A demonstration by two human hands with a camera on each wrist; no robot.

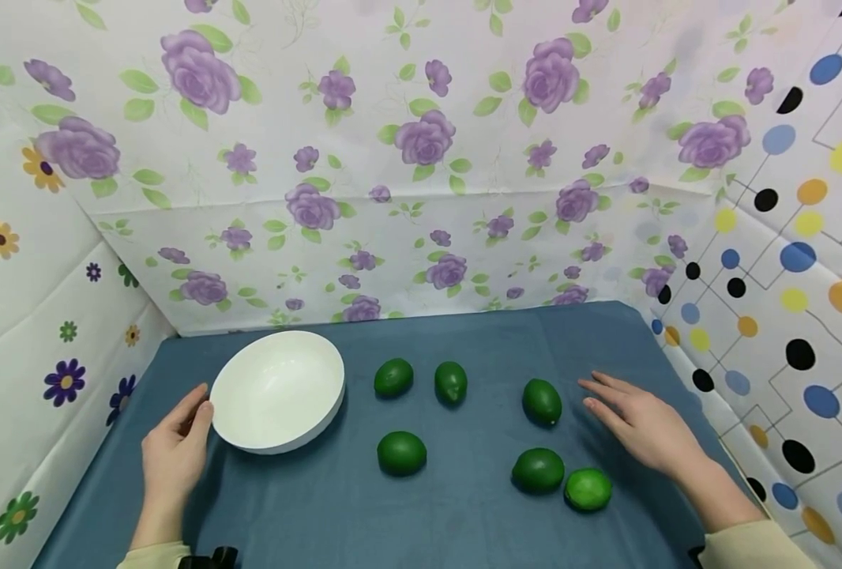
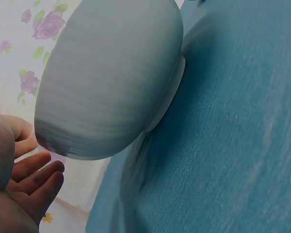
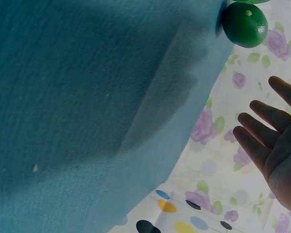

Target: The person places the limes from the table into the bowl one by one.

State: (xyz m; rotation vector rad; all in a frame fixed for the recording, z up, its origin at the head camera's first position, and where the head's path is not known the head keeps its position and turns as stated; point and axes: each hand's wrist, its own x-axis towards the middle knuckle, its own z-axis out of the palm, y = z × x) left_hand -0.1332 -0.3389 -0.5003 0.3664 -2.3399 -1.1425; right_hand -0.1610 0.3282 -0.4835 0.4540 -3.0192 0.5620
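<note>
A white bowl (image 1: 279, 391) stands at the left of the blue cloth, and its outside wall (image 2: 111, 77) fills much of the left wrist view. Close against its left rim is my left hand (image 1: 175, 450), thumb and forefinger at the edge, fingers loosely bent and not wrapped round it. My right hand (image 1: 641, 427) hovers over the right side, fingers spread and holding nothing. Nearest to it lies a dark green lime (image 1: 542, 401). Below that are another dark lime (image 1: 538, 470) and a brighter one (image 1: 588, 489), side by side.
Between bowl and right-hand limes lie three more dark green limes, at the back left (image 1: 393, 378), the back middle (image 1: 451, 383) and in front (image 1: 402, 454). Patterned sheets (image 1: 421, 158) enclose the blue-covered table (image 1: 464, 529) at the back and both sides.
</note>
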